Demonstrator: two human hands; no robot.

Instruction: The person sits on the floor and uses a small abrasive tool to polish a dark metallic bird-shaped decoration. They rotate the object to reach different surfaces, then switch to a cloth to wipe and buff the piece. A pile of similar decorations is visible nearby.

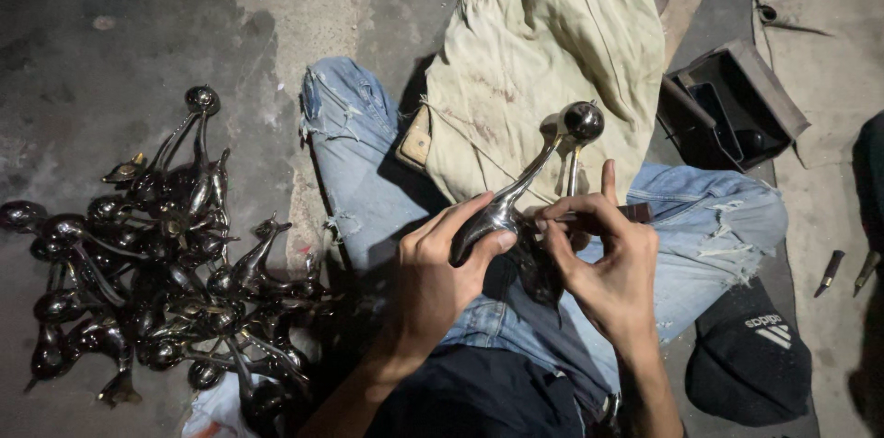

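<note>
- The left hand (442,258) was clamped around the body of a polished metal figure (525,189), held over the lap at centre.
- The right hand (603,258) pinched a small dark tool (635,212) against the figure.
- A beige cloth (543,60) lay just beyond it on the far side.
- A heap of similar metal figures (157,263) occupied the floor to the left, well apart.
- A dark open box (727,106) sat far right; bare concrete floor (120,14) extended far left.

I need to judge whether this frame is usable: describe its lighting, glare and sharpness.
Head view: dim overall, with corners and the lower edge sinking into shadow; bright glare on the shiny metal piece held by the left hand and right hand; small highlights on the pile of metal pieces; focus fairly sharp.
</note>
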